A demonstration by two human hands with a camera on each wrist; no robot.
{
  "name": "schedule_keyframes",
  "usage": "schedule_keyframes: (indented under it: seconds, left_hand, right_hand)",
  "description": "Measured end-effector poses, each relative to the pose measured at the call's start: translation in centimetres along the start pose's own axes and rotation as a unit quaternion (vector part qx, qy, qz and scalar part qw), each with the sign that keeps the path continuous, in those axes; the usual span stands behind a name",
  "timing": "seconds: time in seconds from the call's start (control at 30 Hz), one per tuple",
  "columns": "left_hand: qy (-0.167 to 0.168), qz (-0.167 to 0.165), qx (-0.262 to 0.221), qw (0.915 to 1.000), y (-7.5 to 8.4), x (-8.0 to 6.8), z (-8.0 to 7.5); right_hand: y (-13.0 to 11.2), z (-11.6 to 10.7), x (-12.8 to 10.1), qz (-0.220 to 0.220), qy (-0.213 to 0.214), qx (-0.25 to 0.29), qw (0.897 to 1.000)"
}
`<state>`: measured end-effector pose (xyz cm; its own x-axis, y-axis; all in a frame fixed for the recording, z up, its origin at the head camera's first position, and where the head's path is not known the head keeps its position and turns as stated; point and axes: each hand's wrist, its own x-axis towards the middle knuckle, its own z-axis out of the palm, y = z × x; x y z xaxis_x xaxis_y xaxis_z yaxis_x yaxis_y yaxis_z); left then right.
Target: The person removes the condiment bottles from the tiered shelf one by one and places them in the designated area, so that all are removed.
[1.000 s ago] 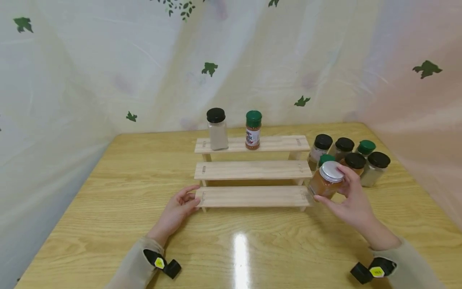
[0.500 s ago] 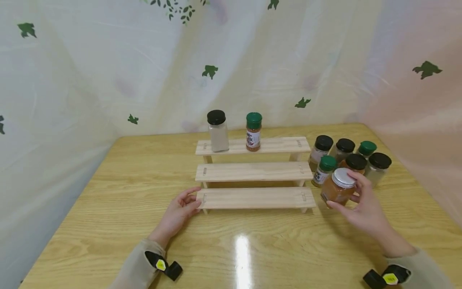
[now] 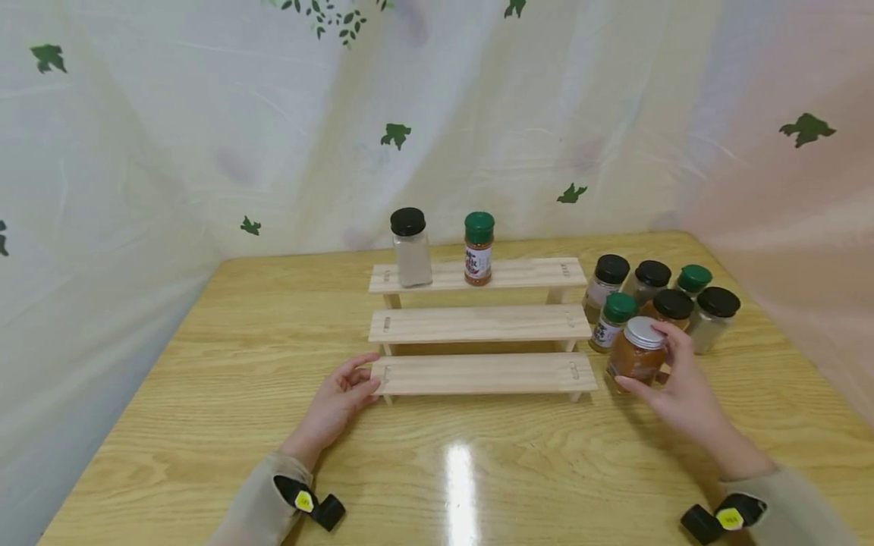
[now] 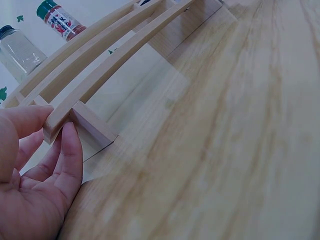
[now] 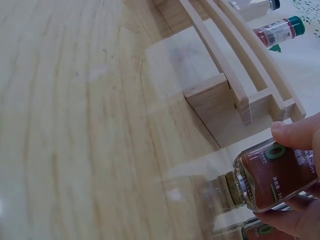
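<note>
A three-tier wooden spice rack (image 3: 481,374) stands on the table. My left hand (image 3: 334,409) pinches the left end of its lowest shelf, with fingers above and below the board in the left wrist view. My right hand (image 3: 686,394) grips a glass spice jar (image 3: 636,362) with a silver lid and orange-brown contents, just right of the rack. In the right wrist view the jar (image 5: 275,175) shows a printed label. Whether its base touches the table is hard to tell. On the top shelf are a black-lidded jar (image 3: 413,259) and a green-capped red bottle (image 3: 479,262).
Behind the held jar stands a cluster of spice bottles, including a green-capped one (image 3: 608,330) and black-lidded ones (image 3: 710,326). A leaf-printed curtain (image 3: 307,136) hangs behind the table (image 3: 225,364).
My right hand has brought the silver-lidded jar rightward and lower, away from the rack's end. It now looks more upright, and the green-capped bottle behind shows. My left hand stays on the rack.
</note>
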<state>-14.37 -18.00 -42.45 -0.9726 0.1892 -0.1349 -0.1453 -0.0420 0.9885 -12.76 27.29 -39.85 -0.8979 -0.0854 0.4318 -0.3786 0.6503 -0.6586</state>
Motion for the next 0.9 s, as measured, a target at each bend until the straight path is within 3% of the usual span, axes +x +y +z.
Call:
schedule_keyframes:
  seconds: [0.3,0.9]
  left_hand:
    - [0.001,0.003,-0.005,1.0,0.0,-0.12,0.07]
    - [-0.005,0.007,-0.011,0.9999,-0.24,0.02,-0.03]
  right_hand:
    - [0.11,0.24,0.4,0.038,-0.02,0.0,0.999]
    - [0.72,0.54,0.5,0.033,-0.023,-0.005,0.999]
